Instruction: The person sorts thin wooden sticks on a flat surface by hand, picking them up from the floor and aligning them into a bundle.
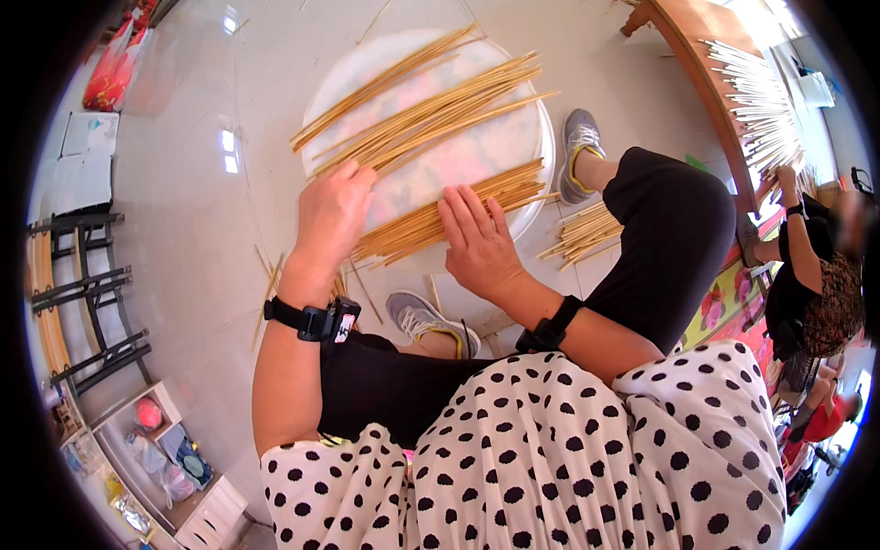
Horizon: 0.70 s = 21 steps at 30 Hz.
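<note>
Both hands lie flat on a round white bench (513, 137) strewn with thin bamboo sticks. The left hand (332, 215) rests palm down at the bench's near-left edge, fingers loosely curled over the ends of the sticks; it covers them rather than gripping them. The right hand (477, 240) lies open, fingers spread, pressing on the near bundle (458, 209) at the bench's near edge. That bundle runs slantwise from beneath the left hand toward the right edge. A larger fan of sticks (431, 105) lies across the middle and far side of the bench, its ends overhanging the left edge.

Each wrist wears a black band. Loose sticks (587, 231) lie on the floor just off the bench's right edge, beside a grey shoe (579, 147). At the far right another person (811, 266) handles pale sticks (756, 105) on a wooden frame (706, 69).
</note>
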### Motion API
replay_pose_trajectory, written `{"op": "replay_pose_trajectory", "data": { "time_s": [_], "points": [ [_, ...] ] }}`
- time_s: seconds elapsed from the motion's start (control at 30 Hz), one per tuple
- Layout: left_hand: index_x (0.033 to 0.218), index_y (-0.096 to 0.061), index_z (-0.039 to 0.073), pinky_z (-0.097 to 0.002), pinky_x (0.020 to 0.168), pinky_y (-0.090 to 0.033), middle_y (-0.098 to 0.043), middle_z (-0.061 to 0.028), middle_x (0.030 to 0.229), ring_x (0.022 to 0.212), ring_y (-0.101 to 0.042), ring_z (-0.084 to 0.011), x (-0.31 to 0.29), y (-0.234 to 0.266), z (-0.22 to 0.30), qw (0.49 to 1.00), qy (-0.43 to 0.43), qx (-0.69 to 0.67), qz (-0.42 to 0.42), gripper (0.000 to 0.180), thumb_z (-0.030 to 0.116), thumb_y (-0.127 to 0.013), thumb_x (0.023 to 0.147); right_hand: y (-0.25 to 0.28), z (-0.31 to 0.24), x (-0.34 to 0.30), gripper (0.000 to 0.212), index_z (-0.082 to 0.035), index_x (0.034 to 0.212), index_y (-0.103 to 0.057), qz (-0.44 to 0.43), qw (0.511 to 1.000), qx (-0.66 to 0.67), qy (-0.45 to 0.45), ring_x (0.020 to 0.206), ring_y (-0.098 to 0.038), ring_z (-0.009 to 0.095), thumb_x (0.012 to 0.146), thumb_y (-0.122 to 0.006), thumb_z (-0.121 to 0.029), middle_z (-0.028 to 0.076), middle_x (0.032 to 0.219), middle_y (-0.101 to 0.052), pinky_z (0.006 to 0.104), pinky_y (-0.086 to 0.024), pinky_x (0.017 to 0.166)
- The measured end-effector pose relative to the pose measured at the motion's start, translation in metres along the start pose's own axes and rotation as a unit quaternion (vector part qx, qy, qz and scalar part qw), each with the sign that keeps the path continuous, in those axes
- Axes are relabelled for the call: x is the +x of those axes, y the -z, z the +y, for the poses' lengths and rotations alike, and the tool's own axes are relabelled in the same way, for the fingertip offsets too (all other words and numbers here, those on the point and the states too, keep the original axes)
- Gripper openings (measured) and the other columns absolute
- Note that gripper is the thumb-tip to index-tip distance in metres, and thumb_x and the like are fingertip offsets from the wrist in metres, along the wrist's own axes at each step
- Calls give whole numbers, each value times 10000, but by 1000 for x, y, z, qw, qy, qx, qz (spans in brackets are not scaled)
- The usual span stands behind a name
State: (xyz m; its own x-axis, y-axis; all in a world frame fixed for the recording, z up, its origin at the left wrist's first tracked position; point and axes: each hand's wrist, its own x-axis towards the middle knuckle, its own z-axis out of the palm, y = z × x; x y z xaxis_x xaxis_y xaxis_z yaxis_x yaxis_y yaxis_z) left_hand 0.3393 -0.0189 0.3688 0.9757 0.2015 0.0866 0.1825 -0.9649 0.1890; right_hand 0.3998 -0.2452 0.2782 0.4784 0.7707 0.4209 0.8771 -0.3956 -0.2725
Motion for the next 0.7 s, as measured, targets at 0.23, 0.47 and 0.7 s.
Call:
{"op": "replay_pose_trajectory", "data": {
  "time_s": [0.23,0.47,0.7],
  "points": [
    [1227,-641,66,-443,991,-482,-573,-92,1337,1271,-541,-304,-11,-11,27,988,-131,-79,25,469,211,-790,807,-2,0,-2,603,14,1407,-530,-19,1000,-11,2,1429,-439,292,816,-580,-94,156,1499,-499,487,-286,1168],
    [1549,-381,82,-530,1188,-326,-333,-122,1627,1511,-303,-297,-32,-29,52,988,-143,-38,-48,866,262,-798,812,-2,-1,-3,623,16,1410,-534,-34,999,-11,-3,1452,-409,285,800,-587,-101,152,1504,-491,482,-241,1194],
    [1554,-335,16,-550,1179,-329,-305,-151,1639,1511,-310,-321,-42,-42,60,994,-96,-40,-31,895,234,-795,818,-4,1,-5,610,14,1418,-532,-22,1000,-16,8,1465,-395,287,823,-572,-112,153,1517,-480,489,-210,1210]
  ]
}}
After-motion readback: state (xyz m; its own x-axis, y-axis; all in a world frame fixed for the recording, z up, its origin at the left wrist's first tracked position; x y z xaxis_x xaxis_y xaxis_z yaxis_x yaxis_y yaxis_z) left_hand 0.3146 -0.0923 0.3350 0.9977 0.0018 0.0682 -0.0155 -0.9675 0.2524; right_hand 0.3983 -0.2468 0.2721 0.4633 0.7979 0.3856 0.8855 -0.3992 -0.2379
